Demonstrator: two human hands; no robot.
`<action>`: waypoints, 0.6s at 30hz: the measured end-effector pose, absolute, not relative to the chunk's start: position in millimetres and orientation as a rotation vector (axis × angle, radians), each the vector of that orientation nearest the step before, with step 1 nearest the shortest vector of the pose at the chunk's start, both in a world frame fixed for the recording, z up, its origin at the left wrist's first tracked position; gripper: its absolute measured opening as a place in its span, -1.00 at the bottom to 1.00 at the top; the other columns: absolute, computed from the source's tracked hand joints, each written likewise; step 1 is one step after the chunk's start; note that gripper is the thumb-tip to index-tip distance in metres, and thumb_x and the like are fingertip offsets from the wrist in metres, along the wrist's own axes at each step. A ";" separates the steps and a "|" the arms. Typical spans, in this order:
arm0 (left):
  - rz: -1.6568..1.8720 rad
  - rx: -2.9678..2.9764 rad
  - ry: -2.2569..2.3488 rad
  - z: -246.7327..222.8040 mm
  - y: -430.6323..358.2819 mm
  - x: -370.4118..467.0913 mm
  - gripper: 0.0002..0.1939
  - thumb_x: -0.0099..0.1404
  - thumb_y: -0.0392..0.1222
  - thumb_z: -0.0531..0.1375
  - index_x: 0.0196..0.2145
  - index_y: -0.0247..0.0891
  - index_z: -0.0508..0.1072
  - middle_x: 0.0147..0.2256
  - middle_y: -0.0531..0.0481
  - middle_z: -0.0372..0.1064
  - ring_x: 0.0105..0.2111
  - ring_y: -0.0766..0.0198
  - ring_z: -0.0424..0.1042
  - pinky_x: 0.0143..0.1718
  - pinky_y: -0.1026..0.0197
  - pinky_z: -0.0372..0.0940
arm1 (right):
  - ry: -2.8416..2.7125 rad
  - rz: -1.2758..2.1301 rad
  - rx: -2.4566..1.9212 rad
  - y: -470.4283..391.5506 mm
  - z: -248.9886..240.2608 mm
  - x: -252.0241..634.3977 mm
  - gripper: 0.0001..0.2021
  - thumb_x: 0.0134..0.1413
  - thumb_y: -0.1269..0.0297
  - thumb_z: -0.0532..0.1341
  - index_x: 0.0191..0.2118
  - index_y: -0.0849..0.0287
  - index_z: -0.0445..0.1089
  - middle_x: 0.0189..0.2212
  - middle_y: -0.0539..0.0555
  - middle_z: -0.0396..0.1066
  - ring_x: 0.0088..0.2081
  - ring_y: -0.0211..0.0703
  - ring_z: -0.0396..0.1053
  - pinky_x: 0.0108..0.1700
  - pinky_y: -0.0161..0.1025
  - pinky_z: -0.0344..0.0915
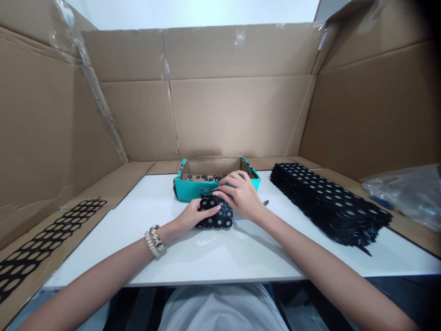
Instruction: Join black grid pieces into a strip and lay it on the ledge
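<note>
fingers of the bare left hand (pixel 188 219) grip the left end of a black, block-shaped bundle with round grey dots (pixel 220 221), thumb across its face; that bracing hold seems right, best kept firm but not squashing. the bundle is mid-table on the glossy white tabletop (pixel 179 262), just in front of a turquoise-walled cardboard box (pixel 189 190) containing small black rings (pixel 205 178). fingers of the bare right hand (pixel 244 195) curl onto its top; i cannot tell whether they pinch anything. small, controlled motions there would probably spare neighbouring rows.
</note>
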State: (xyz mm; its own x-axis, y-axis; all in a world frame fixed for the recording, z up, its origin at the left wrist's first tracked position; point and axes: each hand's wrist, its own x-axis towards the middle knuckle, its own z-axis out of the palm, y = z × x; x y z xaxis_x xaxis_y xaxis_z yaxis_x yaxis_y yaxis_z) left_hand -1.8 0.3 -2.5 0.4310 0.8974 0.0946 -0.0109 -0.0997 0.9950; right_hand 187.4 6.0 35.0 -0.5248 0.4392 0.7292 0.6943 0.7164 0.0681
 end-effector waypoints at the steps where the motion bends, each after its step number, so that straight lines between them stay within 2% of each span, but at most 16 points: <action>1: 0.943 1.422 0.810 -2.6 0.2 -1.0 -0.51 0.03 0.03 0.37 -0.18 -0.38 0.47 -0.14 -0.19 0.47 -0.13 0.07 0.43 -0.11 0.14 0.29 | -2.200 -0.465 -0.857 6.1 34.7 187.4 -0.71 0.28 0.14 0.06 -0.27 0.09 0.51 -0.27 0.04 0.46 -0.18 -0.12 0.27 0.04 -0.03 0.05; 6: 0.957 1.404 0.804 -2.3 1.2 -1.1 -0.53 0.08 0.03 0.34 -0.17 -0.36 0.45 -0.15 -0.15 0.46 -0.16 0.13 0.42 -0.16 0.19 0.29 | -2.158 -0.461 -0.889 7.6 33.6 188.0 -0.73 0.28 0.15 0.07 -0.26 0.11 0.49 -0.27 0.06 0.46 -0.17 -0.11 0.28 0.05 -0.04 0.05; 11: 0.853 1.695 0.845 -10.7 4.5 -3.6 -0.55 0.17 0.14 0.22 -0.27 -0.37 0.46 -0.29 -0.08 0.46 -0.27 0.17 0.38 -0.27 0.22 0.26 | -2.156 -0.412 -0.841 7.0 29.3 184.6 -0.72 0.27 0.15 0.07 -0.03 0.09 0.41 -0.19 0.09 0.43 -0.14 -0.11 0.28 0.01 -0.07 0.11; 14: 0.876 1.776 0.822 -14.9 6.3 -3.7 -0.59 0.21 0.11 0.19 -0.27 -0.36 0.47 -0.31 -0.05 0.44 -0.27 0.18 0.35 -0.26 0.23 0.25 | -2.181 -0.358 -0.730 4.2 24.9 179.7 -0.75 0.26 0.16 0.09 -0.07 0.10 0.42 -0.23 0.09 0.44 -0.16 -0.13 0.30 -0.02 -0.10 0.15; 18: 0.914 1.846 0.838 -12.9 5.7 -4.3 -0.70 0.19 -0.02 0.19 -0.37 -0.36 0.47 -0.38 -0.01 0.42 -0.33 0.21 0.33 -0.31 0.26 0.23 | -2.258 -0.267 -0.647 2.3 18.8 175.1 -0.71 0.20 0.08 0.15 -0.12 0.14 0.46 -0.27 0.11 0.44 -0.21 -0.11 0.29 -0.13 -0.13 0.22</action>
